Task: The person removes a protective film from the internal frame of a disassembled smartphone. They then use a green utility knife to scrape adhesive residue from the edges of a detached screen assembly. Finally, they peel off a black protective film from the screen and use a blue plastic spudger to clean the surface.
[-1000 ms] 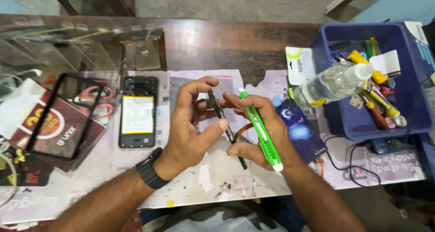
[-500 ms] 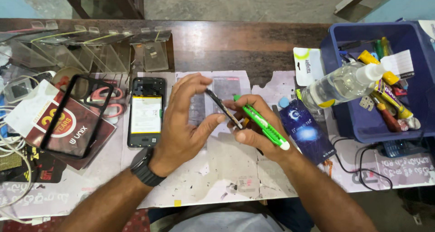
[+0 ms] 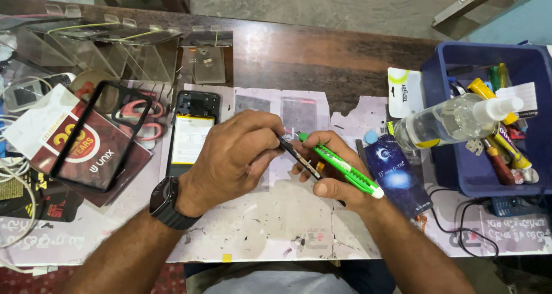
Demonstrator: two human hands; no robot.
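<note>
My left hand (image 3: 233,156), with a black watch on the wrist, pinches a thin dark phone part (image 3: 299,156) edge-on above the paper-covered bench. My right hand (image 3: 333,179) holds the other side of the same part and grips a green utility knife (image 3: 339,167), its tip close to the part's upper end. An opened black phone (image 3: 191,134) with its pale battery showing lies flat just left of my left hand.
A blue bin (image 3: 489,121) of tools with a clear spray bottle (image 3: 454,118) stands at the right. A dark card (image 3: 397,176) lies beside my right hand. A black phone case (image 3: 95,136), pink scissors (image 3: 141,118), clear stands (image 3: 115,50) and cables (image 3: 460,225) surround the work spot.
Both hands have stayed together on the thin part, and the knife has tilted flatter, its tip now closer to the part's top edge. The camera view has shifted slightly.
</note>
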